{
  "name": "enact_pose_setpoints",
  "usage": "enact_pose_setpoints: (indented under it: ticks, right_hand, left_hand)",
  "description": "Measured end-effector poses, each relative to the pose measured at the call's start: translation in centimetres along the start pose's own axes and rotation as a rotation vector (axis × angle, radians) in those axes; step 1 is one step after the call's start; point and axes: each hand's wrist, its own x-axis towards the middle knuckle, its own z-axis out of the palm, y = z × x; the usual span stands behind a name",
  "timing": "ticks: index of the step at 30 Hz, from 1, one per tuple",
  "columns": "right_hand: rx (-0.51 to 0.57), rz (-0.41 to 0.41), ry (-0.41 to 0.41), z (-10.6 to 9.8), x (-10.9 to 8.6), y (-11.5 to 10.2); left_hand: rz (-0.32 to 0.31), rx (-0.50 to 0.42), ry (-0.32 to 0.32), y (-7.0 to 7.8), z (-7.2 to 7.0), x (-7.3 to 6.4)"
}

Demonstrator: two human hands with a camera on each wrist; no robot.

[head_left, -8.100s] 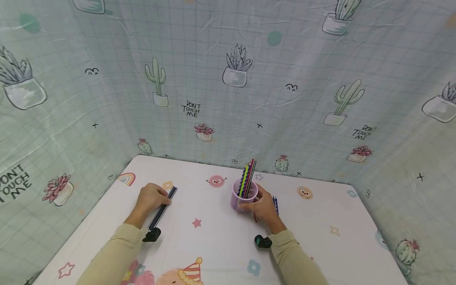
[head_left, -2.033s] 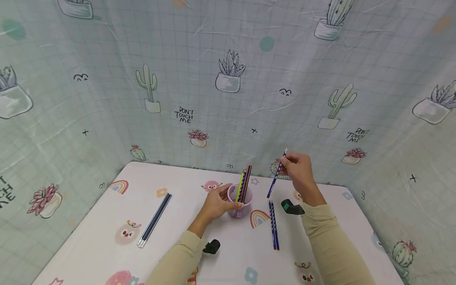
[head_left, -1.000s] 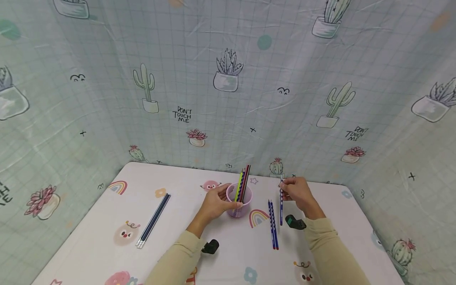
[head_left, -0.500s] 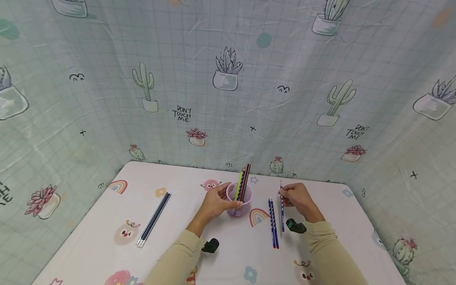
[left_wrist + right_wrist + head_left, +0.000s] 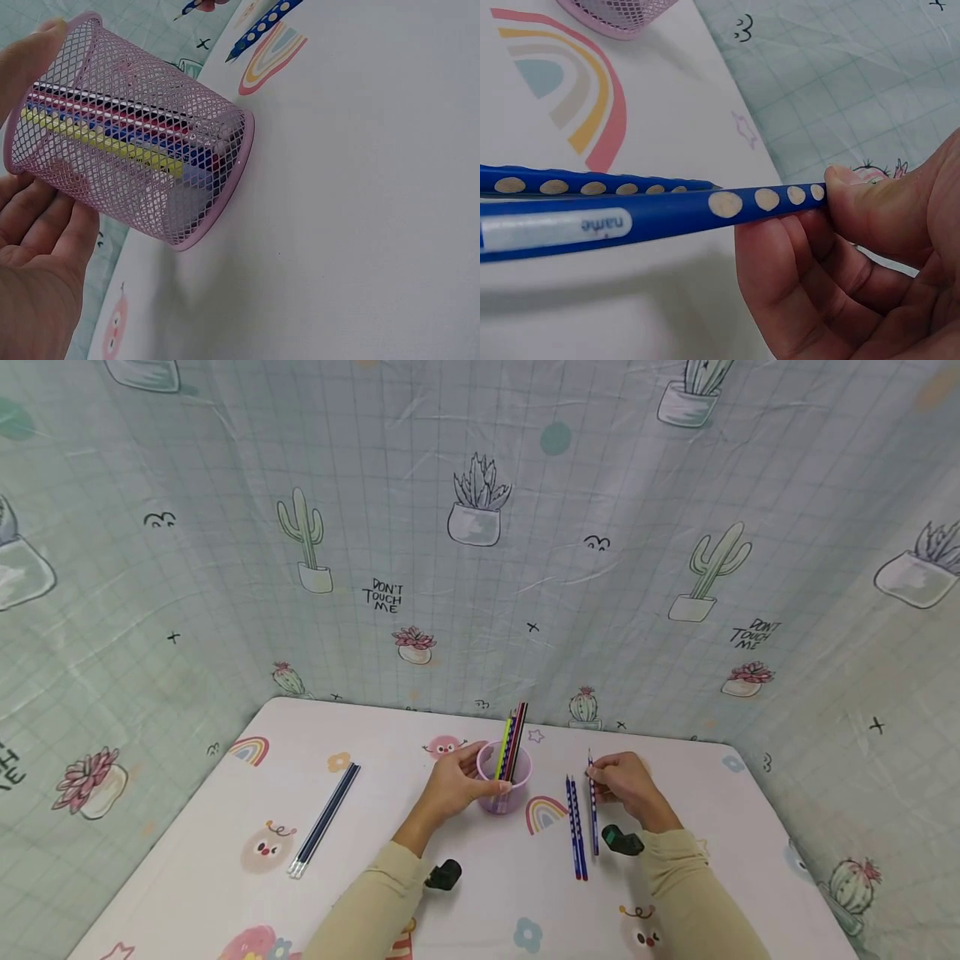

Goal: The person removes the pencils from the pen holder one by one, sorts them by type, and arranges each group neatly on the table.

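My left hand grips a pink mesh pencil cup by its upper part, thumb at the near side of the rim. Several pencils, yellow-green, blue and dark red-striped, lean inside it. Through the mesh in the left wrist view, their lower ends show near the cup's base. My right hand pinches a blue spotted pencil near its sharpened end, thumb against the fingers. That pencil points away from me, just right of two similar blue pencils lying side by side on the table.
On the left of the white patterned table lies a bundle of dark pencils with whitish ends. A cactus-print cloth hangs behind the table and along both sides. Black wrist cameras sit by each sleeve.
Earlier my left hand was at the dark pencils and my right at the cup. Lately the right hand has lowered the raised blue pencil beside the other two; the left stays on the cup.
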Motion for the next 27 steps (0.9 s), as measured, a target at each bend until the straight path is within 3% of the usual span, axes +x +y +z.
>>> enact_pose_setpoints:
  ticks: [8,17,27]
  right_hand:
    - [-0.043,0.007,-0.032,0.3,0.0,0.6]
    - [-0.031,0.021,-0.08,0.3,-0.1,0.9]
    - [0.001,0.044,-0.081,0.5,0.2,1.8]
  left_hand:
    - [0.009,-0.035,-0.013,-0.1,0.0,0.0]
    - [-0.002,-0.018,-0.007,0.1,0.1,0.0]
    - [-0.004,-0.021,-0.009,0.1,0.0,0.0]
